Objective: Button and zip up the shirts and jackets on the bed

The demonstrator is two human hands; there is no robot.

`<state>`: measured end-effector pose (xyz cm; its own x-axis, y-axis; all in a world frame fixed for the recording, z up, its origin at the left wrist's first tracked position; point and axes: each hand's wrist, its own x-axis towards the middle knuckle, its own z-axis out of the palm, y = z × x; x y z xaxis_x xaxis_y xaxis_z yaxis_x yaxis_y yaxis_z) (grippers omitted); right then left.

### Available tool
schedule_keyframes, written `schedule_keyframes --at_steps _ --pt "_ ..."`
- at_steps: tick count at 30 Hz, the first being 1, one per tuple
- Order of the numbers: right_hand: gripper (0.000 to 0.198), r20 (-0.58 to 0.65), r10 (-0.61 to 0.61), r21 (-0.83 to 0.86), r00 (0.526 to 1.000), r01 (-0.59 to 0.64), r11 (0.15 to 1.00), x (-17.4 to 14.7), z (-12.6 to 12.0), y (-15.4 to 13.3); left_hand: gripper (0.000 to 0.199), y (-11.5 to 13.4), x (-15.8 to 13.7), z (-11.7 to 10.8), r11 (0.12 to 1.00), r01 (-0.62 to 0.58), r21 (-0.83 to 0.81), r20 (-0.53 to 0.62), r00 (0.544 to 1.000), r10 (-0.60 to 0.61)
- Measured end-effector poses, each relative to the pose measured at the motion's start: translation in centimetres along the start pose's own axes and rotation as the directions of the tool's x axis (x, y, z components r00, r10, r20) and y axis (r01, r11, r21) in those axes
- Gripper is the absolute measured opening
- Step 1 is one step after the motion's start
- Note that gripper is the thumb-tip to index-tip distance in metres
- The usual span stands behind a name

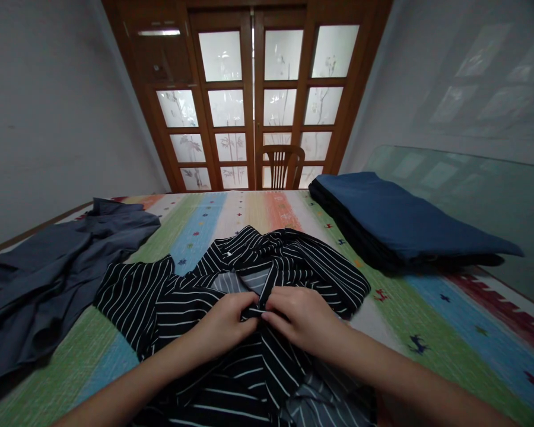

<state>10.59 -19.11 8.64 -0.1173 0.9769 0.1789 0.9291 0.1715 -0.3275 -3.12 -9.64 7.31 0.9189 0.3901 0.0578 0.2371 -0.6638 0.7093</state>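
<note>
A black shirt with thin white stripes [249, 279] lies spread front-up on the striped, multicoloured tablecloth [449, 320], its collar pointing away from the person and one sleeve reaching out to the left. Both hands meet at the middle of the shirt's front, just below the open collar. The left hand [225, 326] is curled, its fingertips pinching the edge of the button placket; the right hand [300, 317] is curled too, thumb and fingers closed on the opposite edge of the same placket — the two hands touch at the fingertips. Both forearms come in from the bottom edge and rest over the lower part of the shirt.

To the left, a crumpled grey garment [48, 279] lies on the cloth, close beside the striped sleeve. To the right, well apart from the hands, sits a folded stack of dark blue fabric [400, 222]. Beyond the table's far end stands a wooden chair [281, 166] before a wooden door with frosted panes [253, 95].
</note>
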Motion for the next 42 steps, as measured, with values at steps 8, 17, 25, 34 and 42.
schedule_keyframes --at_steps 8,17,25,34,42 --pt "0.016 -0.008 -0.010 0.170 1.000 0.011 0.985 0.1 -0.7 0.8 0.017 0.1 0.0 -0.7 0.997 -0.058 0.052 0.023 0.998 0.057" --pt "0.014 -0.055 0.034 0.285 0.998 -0.017 0.958 0.2 -1.5 0.7 0.022 1.0 -0.5 -0.8 0.987 -0.002 0.159 0.025 1.000 -0.002" --pt "0.015 -0.054 0.044 0.230 0.998 -0.031 0.973 0.2 -0.1 0.6 0.030 1.0 -0.4 -0.6 0.998 0.037 -0.060 0.055 0.998 -0.034" --pt "0.024 -0.197 -0.050 -0.150 0.979 0.020 0.988 -0.1 1.1 -0.2 0.025 1.4 -0.6 -0.8 0.935 0.106 -0.337 0.106 0.992 -0.074" --pt "0.040 -0.349 -0.276 -0.306 0.896 0.169 0.937 -0.1 1.7 0.1 0.029 1.6 -0.7 -0.6 0.923 0.108 -0.368 0.109 0.991 -0.072"
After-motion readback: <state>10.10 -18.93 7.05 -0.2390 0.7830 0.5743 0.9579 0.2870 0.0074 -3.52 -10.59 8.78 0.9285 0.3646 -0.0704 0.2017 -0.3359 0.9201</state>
